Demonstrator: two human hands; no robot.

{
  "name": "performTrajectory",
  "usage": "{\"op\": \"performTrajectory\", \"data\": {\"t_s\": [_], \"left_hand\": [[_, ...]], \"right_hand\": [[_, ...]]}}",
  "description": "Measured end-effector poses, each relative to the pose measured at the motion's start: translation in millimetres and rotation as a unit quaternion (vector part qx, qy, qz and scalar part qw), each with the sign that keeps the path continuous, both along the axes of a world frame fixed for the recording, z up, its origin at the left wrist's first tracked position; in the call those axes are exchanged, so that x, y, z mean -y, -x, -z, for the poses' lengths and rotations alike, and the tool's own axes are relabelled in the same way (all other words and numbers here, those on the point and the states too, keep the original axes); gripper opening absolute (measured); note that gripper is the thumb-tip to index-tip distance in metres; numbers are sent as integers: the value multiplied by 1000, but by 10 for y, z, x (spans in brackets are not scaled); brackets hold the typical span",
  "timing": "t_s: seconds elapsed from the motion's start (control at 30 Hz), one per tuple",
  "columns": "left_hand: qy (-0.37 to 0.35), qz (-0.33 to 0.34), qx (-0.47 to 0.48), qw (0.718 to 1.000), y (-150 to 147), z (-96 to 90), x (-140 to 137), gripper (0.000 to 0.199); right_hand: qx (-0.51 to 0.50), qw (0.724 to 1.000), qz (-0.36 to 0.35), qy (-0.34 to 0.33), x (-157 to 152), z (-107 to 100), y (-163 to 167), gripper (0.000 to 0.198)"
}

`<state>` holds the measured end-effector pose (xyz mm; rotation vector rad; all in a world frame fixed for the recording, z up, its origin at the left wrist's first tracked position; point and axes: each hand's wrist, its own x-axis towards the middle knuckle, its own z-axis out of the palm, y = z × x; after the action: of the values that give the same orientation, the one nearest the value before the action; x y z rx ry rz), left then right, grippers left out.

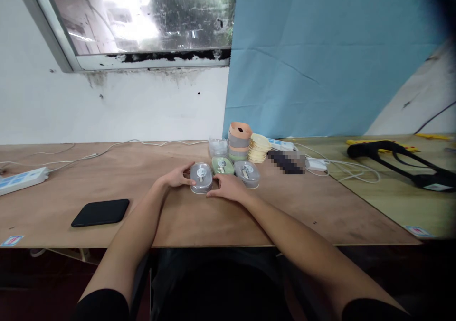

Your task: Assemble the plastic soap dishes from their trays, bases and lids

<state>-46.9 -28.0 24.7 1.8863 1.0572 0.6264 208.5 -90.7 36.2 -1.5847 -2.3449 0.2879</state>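
Observation:
A small grey box with a clear lid and a round label (202, 174) sits on the table between my two hands. My left hand (179, 175) curves round its left side, thumb at the front corner and fingers at the back. From the right, my right hand (228, 188) grips the same box, fingers near its back right corner and thumb low at the front. Just behind stands a green lidded box (223, 165). A second grey lidded box (247, 173) is to the right, partly behind my right hand.
Behind the boxes are clear plastic pieces (218, 146), a stack of orange and grey rings (240, 138) and a pile of cream discs (259, 148). A black flat case (100, 212) lies at left. Power strips (23, 180), cables and a black strap-like frame (402, 164) lie around.

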Motion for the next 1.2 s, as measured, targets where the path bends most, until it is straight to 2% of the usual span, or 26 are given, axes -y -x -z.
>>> {"op": "performTrajectory", "data": {"t_s": [0.3, 0.53, 0.67, 0.83, 0.9, 1.0, 1.1, 1.2], "left_hand": [[19, 7, 41, 999, 2, 49, -50, 97], [26, 46, 82, 995, -66, 43, -34, 76], [39, 49, 108, 992, -73, 103, -70, 77], [45, -23, 103, 993, -51, 177, -131, 94], [28, -49, 93, 994, -51, 199, -150, 94], [-2, -102, 68, 992, -60, 226, -170, 89], [-28, -141, 46, 989, -78, 242, -173, 84], [-55, -149, 30, 987, -108, 233, -151, 80]], "right_hand": [[-23, 1000, -3, 1, -47, 30, -29, 55], [-9, 1000, -8, 12, -54, 54, -32, 43], [-4, 1000, -14, 13, -47, 66, -28, 38], [-23, 1000, -5, 6, -14, 27, 9, 35], [-59, 998, -5, -37, -12, -28, -24, 34], [-147, 976, 18, -162, -60, -151, -221, 35], [-234, 921, 119, -288, -199, -247, -607, 39], [-283, 865, 237, -340, -412, -210, -1068, 42]]}}
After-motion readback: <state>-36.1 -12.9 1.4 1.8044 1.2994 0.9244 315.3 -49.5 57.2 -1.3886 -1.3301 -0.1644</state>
